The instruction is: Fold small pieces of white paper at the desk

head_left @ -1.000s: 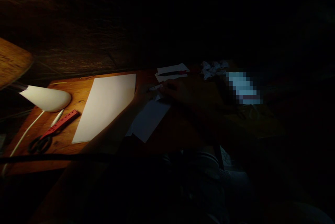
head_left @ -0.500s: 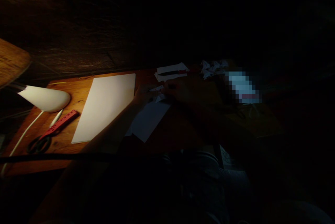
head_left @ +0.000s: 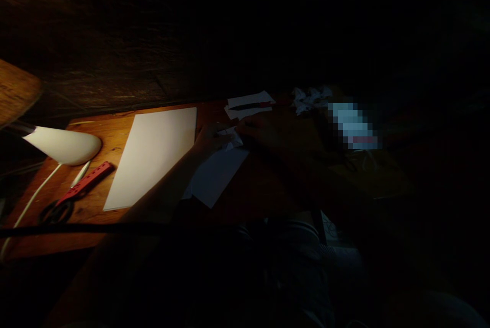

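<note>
Between my hands is a small piece of folded white paper [head_left: 233, 139], its creased faces catching a little light. My left hand [head_left: 210, 136] grips it from the left, the fingers closed on its edge. From the other side my right hand [head_left: 255, 127] pinches the upper right corner; deep shadow hides most of its fingers. Just below the hands, a sheet of white paper [head_left: 218, 177] lies on the wooden table [head_left: 126, 236]. To the left is a large stack of white paper [head_left: 156, 154], brightly lit.
A white lamp [head_left: 65, 145] stands at the left, near scissors [head_left: 57, 211] with a red sheath and a white pen [head_left: 80, 174]. Behind the hands, a dark-bladed knife [head_left: 248, 106] lies on paper strips. Folded paper shapes [head_left: 311, 99] and a blurred-out bright screen [head_left: 354, 126] are right.
The folded paper between my hands has turned and shows a broader creased face. My fingers have shifted slightly around it. The view has moved a little; other things stay put.
</note>
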The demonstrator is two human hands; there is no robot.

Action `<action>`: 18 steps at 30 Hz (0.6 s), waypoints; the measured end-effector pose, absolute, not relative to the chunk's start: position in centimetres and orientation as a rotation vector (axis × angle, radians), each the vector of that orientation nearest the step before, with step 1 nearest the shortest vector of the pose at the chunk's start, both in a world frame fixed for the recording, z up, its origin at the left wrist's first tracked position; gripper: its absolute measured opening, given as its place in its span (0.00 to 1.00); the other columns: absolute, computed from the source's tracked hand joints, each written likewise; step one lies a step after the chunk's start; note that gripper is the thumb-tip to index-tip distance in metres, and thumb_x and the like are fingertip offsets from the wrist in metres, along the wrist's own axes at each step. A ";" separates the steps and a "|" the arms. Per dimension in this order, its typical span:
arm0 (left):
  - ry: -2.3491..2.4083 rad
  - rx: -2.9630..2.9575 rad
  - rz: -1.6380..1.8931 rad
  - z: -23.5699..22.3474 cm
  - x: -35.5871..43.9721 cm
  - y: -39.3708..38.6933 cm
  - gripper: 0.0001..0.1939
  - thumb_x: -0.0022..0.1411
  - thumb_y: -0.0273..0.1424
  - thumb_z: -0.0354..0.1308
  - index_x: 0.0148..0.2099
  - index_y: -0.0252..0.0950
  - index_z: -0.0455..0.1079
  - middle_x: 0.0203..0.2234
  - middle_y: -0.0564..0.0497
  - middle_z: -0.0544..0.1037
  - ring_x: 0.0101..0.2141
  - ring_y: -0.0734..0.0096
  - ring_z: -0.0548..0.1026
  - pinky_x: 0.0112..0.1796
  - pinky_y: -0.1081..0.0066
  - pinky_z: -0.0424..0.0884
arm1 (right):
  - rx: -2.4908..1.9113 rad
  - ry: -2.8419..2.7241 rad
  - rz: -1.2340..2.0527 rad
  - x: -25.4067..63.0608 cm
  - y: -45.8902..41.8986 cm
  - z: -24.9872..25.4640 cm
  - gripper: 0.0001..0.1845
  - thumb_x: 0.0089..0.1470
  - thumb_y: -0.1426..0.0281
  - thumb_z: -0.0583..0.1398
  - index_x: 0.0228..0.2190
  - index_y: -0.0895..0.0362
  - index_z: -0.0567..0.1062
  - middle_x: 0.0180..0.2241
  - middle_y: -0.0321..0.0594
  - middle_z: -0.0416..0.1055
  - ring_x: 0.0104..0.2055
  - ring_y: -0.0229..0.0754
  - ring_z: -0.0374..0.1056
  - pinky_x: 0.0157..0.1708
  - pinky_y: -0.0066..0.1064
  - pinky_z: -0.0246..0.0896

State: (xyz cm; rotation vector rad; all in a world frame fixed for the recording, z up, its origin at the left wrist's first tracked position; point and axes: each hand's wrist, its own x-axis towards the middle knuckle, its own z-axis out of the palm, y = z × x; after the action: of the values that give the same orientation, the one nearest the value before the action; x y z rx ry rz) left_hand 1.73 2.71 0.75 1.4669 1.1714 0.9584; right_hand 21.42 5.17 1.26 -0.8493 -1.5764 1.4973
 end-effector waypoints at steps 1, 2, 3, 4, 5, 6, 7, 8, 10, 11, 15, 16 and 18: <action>1.164 1.472 0.932 0.8 1.7 2.7 0.17 0.48 0.41 0.74 0.32 0.33 0.77 0.14 0.59 0.66 0.15 0.82 0.59 0.18 0.77 0.51 | -0.841 -1.590 1.503 21.5 5.2 1.3 0.14 0.49 0.62 0.67 0.24 0.57 0.72 0.25 0.33 0.67 0.29 0.34 0.61 0.31 0.28 0.57; 1.155 1.481 0.907 0.8 1.6 2.8 0.18 0.48 0.42 0.74 0.31 0.33 0.76 0.14 0.58 0.67 0.15 0.82 0.60 0.18 0.77 0.52 | -0.834 -1.609 1.506 21.5 5.2 1.2 0.14 0.50 0.62 0.67 0.24 0.58 0.72 0.25 0.33 0.67 0.28 0.34 0.60 0.31 0.28 0.57; 1.144 1.494 0.886 0.9 1.5 2.8 0.19 0.48 0.43 0.74 0.31 0.33 0.76 0.14 0.58 0.67 0.15 0.81 0.61 0.17 0.77 0.53 | -0.830 -1.629 1.507 21.5 5.2 1.2 0.14 0.50 0.62 0.67 0.24 0.58 0.72 0.25 0.32 0.67 0.28 0.34 0.60 0.31 0.28 0.57; 1.135 1.508 0.877 0.9 1.4 2.9 0.20 0.48 0.44 0.74 0.30 0.33 0.76 0.14 0.57 0.68 0.15 0.81 0.62 0.17 0.77 0.54 | -0.826 -1.646 1.507 21.6 5.2 1.2 0.14 0.51 0.62 0.66 0.24 0.58 0.72 0.24 0.32 0.67 0.28 0.34 0.60 0.30 0.28 0.56; 1.126 1.522 0.872 0.9 1.4 2.9 0.20 0.48 0.44 0.75 0.30 0.33 0.76 0.14 0.57 0.68 0.15 0.80 0.62 0.17 0.77 0.55 | -0.820 -1.659 1.505 21.6 5.3 1.2 0.14 0.51 0.62 0.66 0.24 0.58 0.72 0.24 0.33 0.67 0.28 0.34 0.60 0.30 0.28 0.56; 1.119 1.533 0.867 1.0 1.3 3.0 0.20 0.48 0.45 0.75 0.29 0.33 0.76 0.14 0.57 0.69 0.15 0.80 0.63 0.17 0.77 0.55 | -0.811 -1.670 1.501 21.6 5.3 1.2 0.14 0.51 0.62 0.66 0.23 0.58 0.72 0.24 0.33 0.67 0.28 0.34 0.61 0.30 0.28 0.57; 1.113 1.537 0.855 1.0 1.3 3.0 0.20 0.48 0.44 0.75 0.28 0.33 0.75 0.14 0.56 0.69 0.15 0.80 0.64 0.17 0.77 0.56 | -0.800 -1.681 1.497 21.7 5.3 1.1 0.14 0.52 0.62 0.67 0.23 0.58 0.72 0.24 0.33 0.67 0.28 0.34 0.61 0.30 0.28 0.57; 1.105 1.536 0.837 1.0 1.3 3.0 0.20 0.48 0.44 0.75 0.28 0.33 0.75 0.14 0.56 0.69 0.15 0.80 0.64 0.17 0.77 0.57 | -0.789 -1.692 1.495 21.7 5.4 1.1 0.14 0.52 0.62 0.67 0.23 0.58 0.72 0.24 0.33 0.67 0.29 0.35 0.62 0.31 0.28 0.58; 1.097 1.521 0.808 1.1 1.3 3.1 0.18 0.48 0.43 0.74 0.26 0.33 0.75 0.14 0.55 0.70 0.15 0.79 0.65 0.17 0.77 0.58 | -0.765 -1.711 1.495 21.8 5.4 1.1 0.14 0.51 0.63 0.67 0.22 0.58 0.72 0.24 0.33 0.67 0.29 0.35 0.62 0.31 0.29 0.59; 1.099 1.512 0.801 1.1 1.4 3.1 0.18 0.47 0.42 0.74 0.26 0.33 0.75 0.14 0.55 0.70 0.15 0.79 0.65 0.16 0.77 0.59 | -0.757 -1.721 1.496 21.8 5.5 1.0 0.13 0.51 0.64 0.67 0.22 0.58 0.72 0.25 0.33 0.68 0.29 0.34 0.63 0.31 0.29 0.60; 1.122 1.526 0.795 1.0 1.6 3.0 0.14 0.46 0.38 0.72 0.25 0.33 0.74 0.16 0.55 0.71 0.16 0.79 0.65 0.17 0.76 0.59 | -0.741 -1.815 1.482 21.8 5.7 0.6 0.13 0.52 0.63 0.67 0.25 0.58 0.73 0.25 0.34 0.69 0.29 0.35 0.63 0.31 0.28 0.59; 1.125 1.544 0.794 0.9 1.6 3.0 0.13 0.46 0.37 0.72 0.25 0.34 0.74 0.17 0.55 0.71 0.17 0.79 0.65 0.17 0.76 0.59 | -0.745 -1.848 1.457 21.7 5.7 0.5 0.14 0.53 0.62 0.67 0.25 0.58 0.73 0.25 0.33 0.69 0.29 0.35 0.63 0.31 0.28 0.59; 1.133 1.576 0.801 0.7 1.6 3.0 0.12 0.47 0.36 0.72 0.25 0.34 0.74 0.17 0.56 0.70 0.17 0.80 0.65 0.18 0.77 0.58 | -0.763 -1.887 1.384 21.6 5.8 0.3 0.17 0.54 0.59 0.67 0.25 0.57 0.72 0.24 0.33 0.68 0.29 0.35 0.62 0.30 0.28 0.58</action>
State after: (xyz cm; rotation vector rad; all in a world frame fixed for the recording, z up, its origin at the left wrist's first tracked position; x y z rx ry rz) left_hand 1.57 3.05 0.65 1.5762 1.1332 0.8011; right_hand 21.59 5.76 0.26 -0.7631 -1.8866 1.3841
